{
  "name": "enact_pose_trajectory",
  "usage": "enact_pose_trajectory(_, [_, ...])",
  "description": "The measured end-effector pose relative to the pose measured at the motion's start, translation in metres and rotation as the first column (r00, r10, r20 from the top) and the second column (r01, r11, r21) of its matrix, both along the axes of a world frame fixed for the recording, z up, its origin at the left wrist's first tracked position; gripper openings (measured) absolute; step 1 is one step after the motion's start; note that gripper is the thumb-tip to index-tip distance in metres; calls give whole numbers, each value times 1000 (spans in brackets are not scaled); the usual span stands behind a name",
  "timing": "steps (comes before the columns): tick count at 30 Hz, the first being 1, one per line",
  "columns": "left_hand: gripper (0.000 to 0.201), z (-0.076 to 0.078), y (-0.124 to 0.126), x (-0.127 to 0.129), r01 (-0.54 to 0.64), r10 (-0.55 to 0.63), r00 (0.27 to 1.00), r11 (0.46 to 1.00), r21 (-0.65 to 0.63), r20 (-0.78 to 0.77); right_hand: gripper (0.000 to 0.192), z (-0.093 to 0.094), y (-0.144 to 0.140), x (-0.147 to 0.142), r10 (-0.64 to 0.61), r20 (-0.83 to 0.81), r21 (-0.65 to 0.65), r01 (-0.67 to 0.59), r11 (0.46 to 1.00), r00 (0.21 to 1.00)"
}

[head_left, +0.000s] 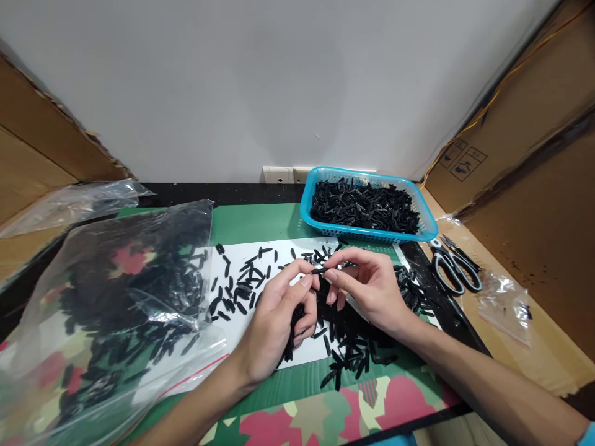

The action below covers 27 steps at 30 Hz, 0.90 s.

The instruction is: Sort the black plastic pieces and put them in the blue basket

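Observation:
My left hand (pixel 279 313) and my right hand (pixel 367 285) meet over a white sheet (pixel 260 291) strewn with several small black plastic pieces (pixel 242 288). Both hands pinch one small black piece (pixel 320 271) between thumb and forefinger tips. My left hand also cups a bunch of black pieces (pixel 294 328) in its palm. A heap of the same pieces (pixel 353 347) lies under and in front of my right hand.
A blue basket (pixel 307 210) full of black pieces stands at the back right. A large clear bag (pixel 116 310) of pieces lies at the left. Scissors (pixel 453 266) and a small plastic bag (pixel 504 303) rest on cardboard at the right.

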<state>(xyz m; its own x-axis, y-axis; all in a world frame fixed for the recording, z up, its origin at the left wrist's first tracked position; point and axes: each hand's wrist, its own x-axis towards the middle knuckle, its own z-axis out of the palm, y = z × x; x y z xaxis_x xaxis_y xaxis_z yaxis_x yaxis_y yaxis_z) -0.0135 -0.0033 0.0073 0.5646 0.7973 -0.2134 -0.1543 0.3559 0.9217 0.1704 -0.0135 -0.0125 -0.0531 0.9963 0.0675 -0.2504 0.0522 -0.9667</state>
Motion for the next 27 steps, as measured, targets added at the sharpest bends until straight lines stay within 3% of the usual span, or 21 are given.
enact_pose_trajectory(8, [31,0,-1,1,-1,3,1000,999,52,-30,25,3,-3,0,-11,66,36,8,999,998])
enact_pose_trajectory(27, [26,1,-3,1,-18,33,993,992,123,-115,24,1,-1,0,9,38,17,-9,1000,999])
